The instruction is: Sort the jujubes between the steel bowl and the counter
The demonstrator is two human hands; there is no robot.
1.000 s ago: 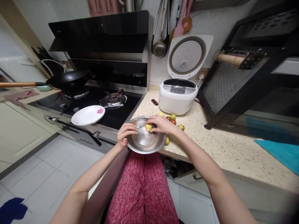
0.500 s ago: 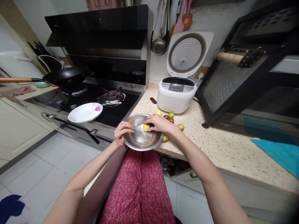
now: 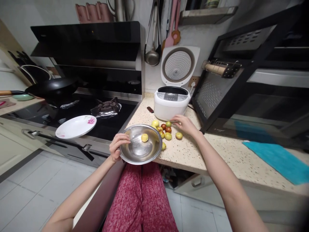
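Countertop (image 3: 185,154): left hand (image 3: 118,146) grips bowl (image 3: 142,153), half-open right (image 3: 185,124) perhaps touching fruit (image 3: 168,124)

- Looks like a kitchen, likely a home's, from its household-sized fittings.
- Has a gas hob (image 3: 116,121) with a black wok (image 3: 51,86), set below a dark range hood (image 3: 89,40).
- Holds a lidded-open rice cooker (image 3: 169,108) on a speckled counter (image 3: 190,154).
- Keeps a ladle (image 3: 152,58) and pink spatula (image 3: 170,40) hanging at the wall.
- Includes cream cabinets (image 3: 16,137) and a tiled floor (image 3: 29,183).

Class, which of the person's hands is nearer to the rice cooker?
Right. The right hand is just in front of the rice cooker; the left hand, farther off, holds the metal bowl.
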